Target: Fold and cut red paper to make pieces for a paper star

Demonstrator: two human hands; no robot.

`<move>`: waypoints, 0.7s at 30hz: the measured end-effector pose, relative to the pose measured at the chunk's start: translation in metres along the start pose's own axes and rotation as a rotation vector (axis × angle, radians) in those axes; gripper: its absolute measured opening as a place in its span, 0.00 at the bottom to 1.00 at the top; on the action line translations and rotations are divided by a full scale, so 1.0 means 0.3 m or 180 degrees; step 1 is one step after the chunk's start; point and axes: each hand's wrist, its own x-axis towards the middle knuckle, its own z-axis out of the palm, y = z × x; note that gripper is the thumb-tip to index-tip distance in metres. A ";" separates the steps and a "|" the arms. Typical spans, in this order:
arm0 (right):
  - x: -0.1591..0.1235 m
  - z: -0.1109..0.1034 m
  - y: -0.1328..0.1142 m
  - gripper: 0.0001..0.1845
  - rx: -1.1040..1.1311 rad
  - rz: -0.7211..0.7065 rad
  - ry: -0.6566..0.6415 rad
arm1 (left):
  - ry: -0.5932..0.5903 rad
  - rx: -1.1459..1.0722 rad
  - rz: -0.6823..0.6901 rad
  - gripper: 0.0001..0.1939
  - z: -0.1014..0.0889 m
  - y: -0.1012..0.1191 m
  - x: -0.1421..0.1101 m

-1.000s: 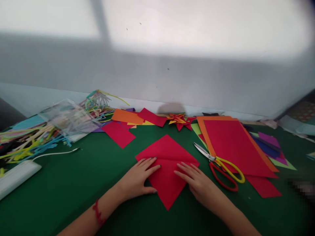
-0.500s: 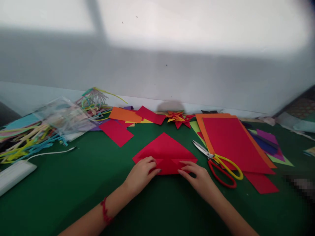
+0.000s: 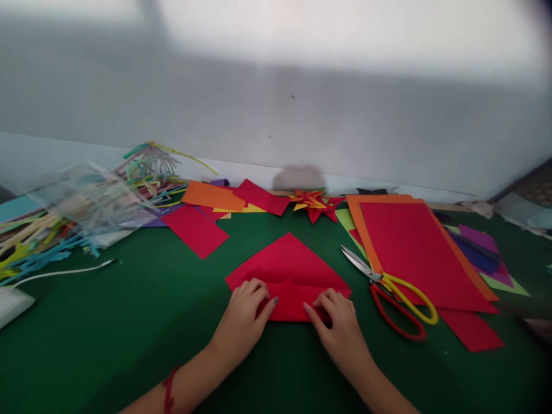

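Observation:
A red sheet of paper [image 3: 288,261] lies on the green table in front of me, its far corner pointing away and its near part folded over into a flat band. My left hand [image 3: 245,316] grips the left side of the band, thumb at the near edge and fingers curled on top. On the right side, my right hand [image 3: 340,325] pinches the band in the same way, its thumb near the front edge. A gap of red paper shows between the two thumbs. To the right of the paper lie scissors [image 3: 375,277] with one yellow and one red handle, their blades nearly together.
Large red sheets [image 3: 414,253] over orange ones lie at right. Folded paper stars [image 3: 314,204] sit by the wall. Red [image 3: 196,230] and orange pieces [image 3: 213,195] lie back left, beside a clear plastic bag [image 3: 95,195] and colourful strips. A white cable [image 3: 69,272] runs at left.
My right fingers have curled in from a straighter pose, and both hands now press closer on the folded band. The view has shifted slightly, so the table things appear spread outward.

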 end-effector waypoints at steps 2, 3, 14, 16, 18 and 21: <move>-0.002 0.002 -0.005 0.12 -0.0055 0.0021 -0.0050 | -0.0013 0.0094 -0.0031 0.10 0.004 0.004 -0.004; -0.003 0.003 -0.006 0.12 -0.0083 0.0033 -0.0077 | -0.0019 0.0122 -0.0049 0.09 0.007 0.006 -0.005; -0.013 0.004 -0.008 0.12 -0.0200 0.0029 -0.0196 | -0.0176 0.0859 0.0323 0.20 0.025 0.004 -0.019; -0.014 0.004 -0.012 0.11 -0.0209 0.0086 -0.0262 | -0.0205 0.1042 0.0375 0.21 0.030 0.006 -0.023; -0.013 0.004 -0.015 0.10 -0.0224 0.0121 -0.0280 | -0.0242 0.1194 0.0414 0.22 0.034 0.008 -0.027; -0.011 0.006 -0.016 0.09 -0.0246 0.0122 -0.0256 | -0.0283 0.1378 0.0469 0.24 0.039 0.008 -0.030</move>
